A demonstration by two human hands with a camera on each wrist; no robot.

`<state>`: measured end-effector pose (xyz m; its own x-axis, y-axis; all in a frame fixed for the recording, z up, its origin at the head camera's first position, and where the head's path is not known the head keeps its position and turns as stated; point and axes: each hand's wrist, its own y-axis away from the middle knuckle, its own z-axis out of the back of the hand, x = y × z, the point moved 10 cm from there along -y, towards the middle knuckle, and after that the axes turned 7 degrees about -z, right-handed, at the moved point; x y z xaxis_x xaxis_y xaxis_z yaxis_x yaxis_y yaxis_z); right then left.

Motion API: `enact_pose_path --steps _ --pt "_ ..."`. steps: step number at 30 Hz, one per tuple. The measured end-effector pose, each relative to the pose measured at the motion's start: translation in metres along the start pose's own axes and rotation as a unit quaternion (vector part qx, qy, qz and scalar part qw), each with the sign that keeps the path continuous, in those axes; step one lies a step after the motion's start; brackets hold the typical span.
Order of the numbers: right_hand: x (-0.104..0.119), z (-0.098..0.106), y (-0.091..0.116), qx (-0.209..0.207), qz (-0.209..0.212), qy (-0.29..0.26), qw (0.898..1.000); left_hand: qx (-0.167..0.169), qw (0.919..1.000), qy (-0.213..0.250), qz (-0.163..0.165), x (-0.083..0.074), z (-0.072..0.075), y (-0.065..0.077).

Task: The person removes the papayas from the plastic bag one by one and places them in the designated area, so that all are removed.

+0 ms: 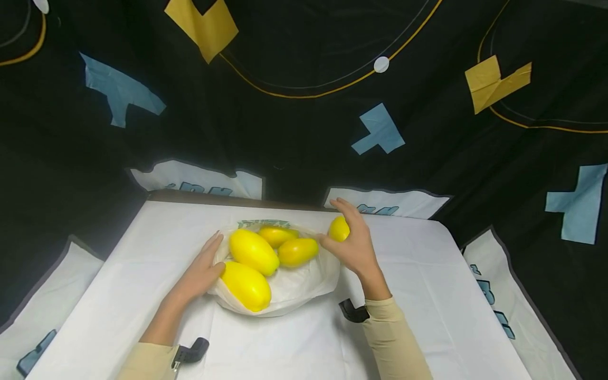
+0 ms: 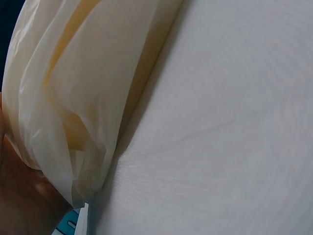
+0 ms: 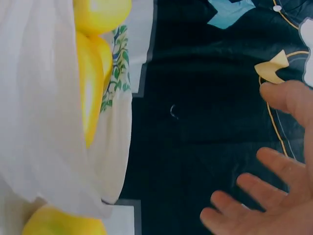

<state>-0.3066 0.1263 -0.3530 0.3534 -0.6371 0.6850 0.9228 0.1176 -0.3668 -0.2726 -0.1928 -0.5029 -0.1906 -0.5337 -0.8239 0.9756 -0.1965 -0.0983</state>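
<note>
A white cloth-like bag (image 1: 304,282) with a green leaf print lies with its mouth up, holding several yellow mangoes (image 1: 253,250). My left hand (image 1: 201,272) rests along the bag's left side, fingers extended and thumb at the nearest mango (image 1: 247,287). In the left wrist view, the palm (image 2: 29,196) lies against the bag's wall (image 2: 88,98). My right hand (image 1: 350,245) is raised at the bag's right rim, fingers spread. Partly hidden behind it is another mango (image 1: 339,228), outside the bag. The right wrist view shows nothing in that hand's (image 3: 279,181) grasp.
The bag stands on a table covered by a white cloth (image 1: 418,295). A black curtain (image 1: 294,137) with yellow and blue patches hangs just beyond the table's far edge. Dark wrist mounts (image 1: 192,351) sit at both sleeves.
</note>
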Motion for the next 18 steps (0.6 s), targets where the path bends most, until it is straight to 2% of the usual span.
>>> enact_pose_path --steps 4,8,18 --pt "0.014 -0.012 -0.001 0.026 0.034 -0.031 0.999 0.001 1.0000 0.001 0.002 0.000 0.000 -0.001" --pt "0.025 -0.028 0.000 0.063 0.043 -0.054 0.996 0.001 1.0000 0.001 0.003 0.000 0.000 -0.001" --pt "0.051 -0.068 0.008 0.141 0.078 -0.038 0.986 0.001 1.0000 0.000 -0.006 -0.001 -0.001 0.000"
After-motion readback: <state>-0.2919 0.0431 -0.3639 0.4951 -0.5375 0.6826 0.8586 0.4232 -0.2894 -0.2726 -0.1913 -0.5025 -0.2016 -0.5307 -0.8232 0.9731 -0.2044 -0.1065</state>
